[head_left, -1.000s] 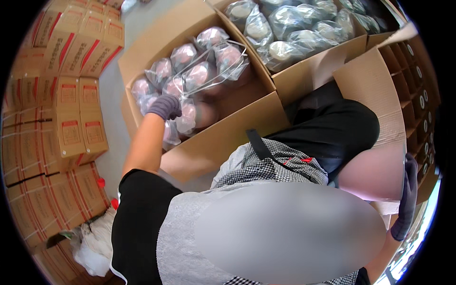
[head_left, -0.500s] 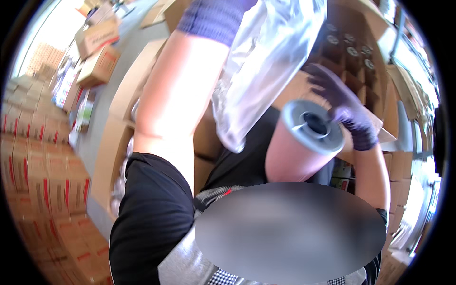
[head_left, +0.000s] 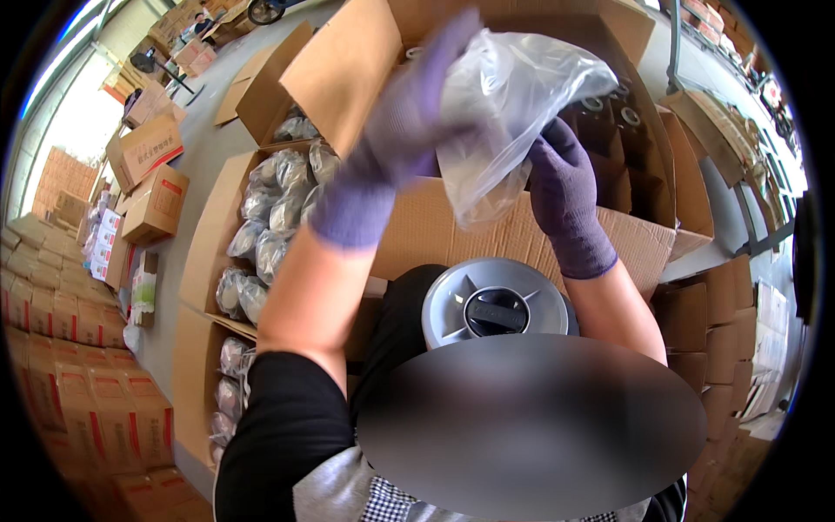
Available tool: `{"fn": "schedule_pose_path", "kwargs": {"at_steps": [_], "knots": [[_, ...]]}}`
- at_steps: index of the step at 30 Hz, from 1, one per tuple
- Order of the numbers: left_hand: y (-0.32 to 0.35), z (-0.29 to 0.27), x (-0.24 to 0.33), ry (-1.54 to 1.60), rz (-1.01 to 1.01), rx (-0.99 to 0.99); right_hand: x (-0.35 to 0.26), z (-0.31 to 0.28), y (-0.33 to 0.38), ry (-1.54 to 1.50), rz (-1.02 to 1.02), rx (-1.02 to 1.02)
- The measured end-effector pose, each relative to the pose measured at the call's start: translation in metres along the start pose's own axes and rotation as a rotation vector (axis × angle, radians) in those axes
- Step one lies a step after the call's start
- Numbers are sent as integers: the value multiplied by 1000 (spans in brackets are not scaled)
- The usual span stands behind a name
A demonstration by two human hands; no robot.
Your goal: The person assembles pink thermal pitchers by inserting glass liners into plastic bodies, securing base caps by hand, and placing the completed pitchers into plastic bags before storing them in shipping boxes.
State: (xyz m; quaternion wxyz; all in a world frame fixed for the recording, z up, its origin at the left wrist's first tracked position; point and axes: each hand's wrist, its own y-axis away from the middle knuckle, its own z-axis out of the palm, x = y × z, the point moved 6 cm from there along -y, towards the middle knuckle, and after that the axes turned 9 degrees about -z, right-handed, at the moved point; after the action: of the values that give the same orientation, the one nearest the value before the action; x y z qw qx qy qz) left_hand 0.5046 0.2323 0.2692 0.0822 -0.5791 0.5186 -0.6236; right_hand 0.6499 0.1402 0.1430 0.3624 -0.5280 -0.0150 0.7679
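A clear plastic bag [head_left: 513, 96] hangs crumpled between my gloved hands, above the near wall of a large carton. My right hand [head_left: 565, 200], in a dark purple glove, closes its fingers on the bag's lower right edge. My left hand [head_left: 409, 122], gloved the same way, is at the bag's left side; motion smears its fingers, so its grip does not show. In my lap, between my legs, is a cylinder with a grey round end [head_left: 444, 300] and a black knob [head_left: 497, 313] at its centre. Its body is hidden beneath that end.
The large open carton [head_left: 609, 204] ahead has cardboard dividers with several round-topped items inside. At left, another open carton [head_left: 204, 244] holds several bagged items [head_left: 283, 204]. Stacked cartons [head_left: 87, 400] line the far left, and brown cartons [head_left: 718, 313] stand at right.
My left hand has come down from the upper edge with the bag. The right hand has gone from open beside the cylinder to gripping the bag. The cylinder now sits more upright, further left.
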Motion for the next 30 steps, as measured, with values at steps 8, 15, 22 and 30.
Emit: {"fn": "schedule_pose_path", "kwargs": {"at_steps": [8, 15, 22, 30], "knots": [[203, -27, -119, 16, -754, -117, 65, -75, 66, 7, 320, -12], [227, -47, 52, 551, -601, -507, -96, -26, 175, 298, 150, -764], [285, -10, 105, -369, -459, -710, -91, -2, 270, 1226, -152, -780], [263, 2, 103, -168, -495, -472, -97, 27, 249, 887, -147, -419]]}}
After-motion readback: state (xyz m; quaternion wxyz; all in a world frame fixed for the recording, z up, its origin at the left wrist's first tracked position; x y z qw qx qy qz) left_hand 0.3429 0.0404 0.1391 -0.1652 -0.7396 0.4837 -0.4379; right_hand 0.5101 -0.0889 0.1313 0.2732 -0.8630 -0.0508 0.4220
